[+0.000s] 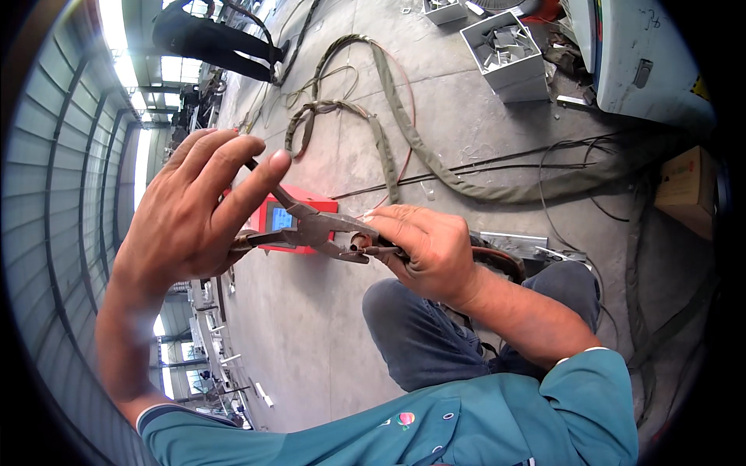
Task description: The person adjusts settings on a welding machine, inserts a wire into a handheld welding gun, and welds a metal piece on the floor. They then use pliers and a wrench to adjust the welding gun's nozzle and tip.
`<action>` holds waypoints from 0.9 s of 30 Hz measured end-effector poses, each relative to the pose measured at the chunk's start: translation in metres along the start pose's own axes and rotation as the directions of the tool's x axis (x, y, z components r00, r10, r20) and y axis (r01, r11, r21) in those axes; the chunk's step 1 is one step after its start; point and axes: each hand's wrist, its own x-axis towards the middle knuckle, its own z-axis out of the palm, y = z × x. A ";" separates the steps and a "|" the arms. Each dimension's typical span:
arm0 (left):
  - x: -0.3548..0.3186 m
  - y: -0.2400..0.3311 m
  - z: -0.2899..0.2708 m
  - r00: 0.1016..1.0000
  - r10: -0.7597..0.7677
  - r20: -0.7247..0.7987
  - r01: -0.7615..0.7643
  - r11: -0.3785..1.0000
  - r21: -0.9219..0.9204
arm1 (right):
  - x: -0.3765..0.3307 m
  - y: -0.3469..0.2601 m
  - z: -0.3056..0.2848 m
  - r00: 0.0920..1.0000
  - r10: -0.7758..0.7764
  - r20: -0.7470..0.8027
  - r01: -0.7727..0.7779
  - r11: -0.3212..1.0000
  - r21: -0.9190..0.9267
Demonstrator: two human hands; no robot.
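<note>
**Pliers Gripped Over a Workshop Floor**

A pair of worn pliers (315, 227) is held between two bare hands above a concrete floor (326, 342). The handles are taken by the left hand (190, 213), its palm wrapped around them while the fingers (233, 159) are spread wide and raised above the tool. The right hand (423, 248) is closed around a dark torch-like handle (497, 260) with a copper-coloured tip (359, 243), and that tip is met by the pliers' nose just beside the right fingertips. Whether the tip is actually pinched by the nose cannot be told.

Directly behind the pliers, between the two hands, a small red unit with a blue screen (284, 221) is seen on the floor. Beyond the fingers, sleeved hoses (388, 147) and thin black cables (536, 159) are looped across the concrete, and farther off a grey metal bin of scrap pieces (509, 58) is set near a pale machine housing (645, 62). A cardboard box (684, 186) is placed well to the right of the right hand. Below the hands, a bent knee in blue trousers (420, 334) and a teal shirt (482, 423) are visible.
</note>
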 end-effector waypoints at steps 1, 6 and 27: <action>-0.001 0.000 0.000 1.000 0.000 0.024 0.000 1.000 0.007 | 0.000 -0.001 0.001 1.000 0.018 0.005 -0.018 1.000 0.013; -0.003 0.000 -0.001 0.994 0.010 0.110 -0.008 1.000 -0.011 | -0.004 -0.001 0.004 0.998 0.050 0.023 -0.051 0.997 0.051; 0.012 0.021 0.025 0.992 0.041 0.116 -0.040 0.999 -0.015 | -0.017 0.013 0.013 0.955 0.287 0.081 -0.286 0.958 -0.017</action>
